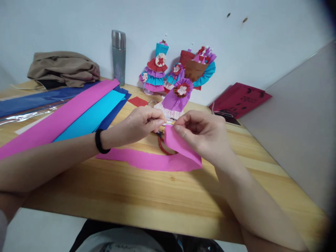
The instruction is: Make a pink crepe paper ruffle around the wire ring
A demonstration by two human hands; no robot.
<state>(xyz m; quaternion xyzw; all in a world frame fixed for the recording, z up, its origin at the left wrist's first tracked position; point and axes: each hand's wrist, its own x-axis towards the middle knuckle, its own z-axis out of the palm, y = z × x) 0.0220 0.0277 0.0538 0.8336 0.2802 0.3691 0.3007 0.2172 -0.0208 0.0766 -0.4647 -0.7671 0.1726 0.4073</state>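
Observation:
A long pink crepe paper strip lies on the wooden table and folds back at its right end. From that fold it rises to my right hand, where thumb and forefinger pinch its upper edge. Close beside it, my left hand is closed in a pinch. Whatever sits between those left fingertips is too small and blurred to make out. Under the hands, partly covered by the strip, show the red handles of scissors. Just behind stands a purple paper dress figure with a flower on it.
Pink and turquoise paper lie folded at left, near a brown cloth. A grey bottle and ruffled paper dresses stand by the wall. A red scrap lies behind my hands; a dark pink bag leans at right.

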